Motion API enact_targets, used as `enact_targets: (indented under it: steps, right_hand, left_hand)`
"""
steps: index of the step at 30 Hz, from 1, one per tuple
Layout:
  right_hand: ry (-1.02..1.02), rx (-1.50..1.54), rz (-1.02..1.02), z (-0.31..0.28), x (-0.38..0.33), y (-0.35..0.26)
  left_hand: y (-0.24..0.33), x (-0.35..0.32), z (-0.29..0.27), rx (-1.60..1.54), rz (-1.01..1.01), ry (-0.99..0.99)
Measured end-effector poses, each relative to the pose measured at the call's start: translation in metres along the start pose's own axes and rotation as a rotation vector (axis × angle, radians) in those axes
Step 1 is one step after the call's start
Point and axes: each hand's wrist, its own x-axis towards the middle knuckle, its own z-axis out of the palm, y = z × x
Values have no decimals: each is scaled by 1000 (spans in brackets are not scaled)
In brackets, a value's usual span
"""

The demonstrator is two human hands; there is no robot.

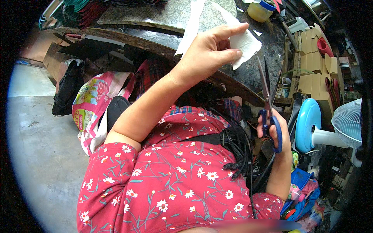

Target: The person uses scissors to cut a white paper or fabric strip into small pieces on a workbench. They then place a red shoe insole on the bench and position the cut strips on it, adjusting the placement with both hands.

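Observation:
My left hand [206,52] is raised over the worktable, thumb and fingers pinched on a thin white sheet [247,43], paper or cloth, I cannot tell which. The sheet has a cut, angled edge, and a white strip [191,27] runs up behind the hand; whether both are one piece is hidden. Lower on the right, my right hand [284,134] grips a pair of scissors [265,87] by its blue handles. The scissor blades point up and stand slightly apart, just beside the sheet's right corner, with nothing between them.
On the dark worktable [268,42] are a stone slab [155,15], white scraps and a yellow jar [260,11] with a blue lid. Cardboard boxes [312,73] and a blue-and-white fan [309,124] stand at right. A pink printed bag [91,101] hangs below the table at left.

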Motion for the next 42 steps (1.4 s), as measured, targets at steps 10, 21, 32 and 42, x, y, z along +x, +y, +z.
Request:
enact_targets:
  steps: [10, 21, 32, 42]
  right_hand:
    - [-24, -5, 46, 19, 9, -5]
    - [0, 35, 24, 26, 9, 1]
    - [-44, 124, -74, 33, 10, 4]
    - [-11, 171, 78, 26, 0, 5]
  left_hand:
    - [-9, -9, 15, 24, 31, -56]
    - [-11, -13, 20, 30, 69, -54]
    - [-9, -12, 24, 72, 188, -34]
    - [-9, -11, 23, 57, 155, -24]
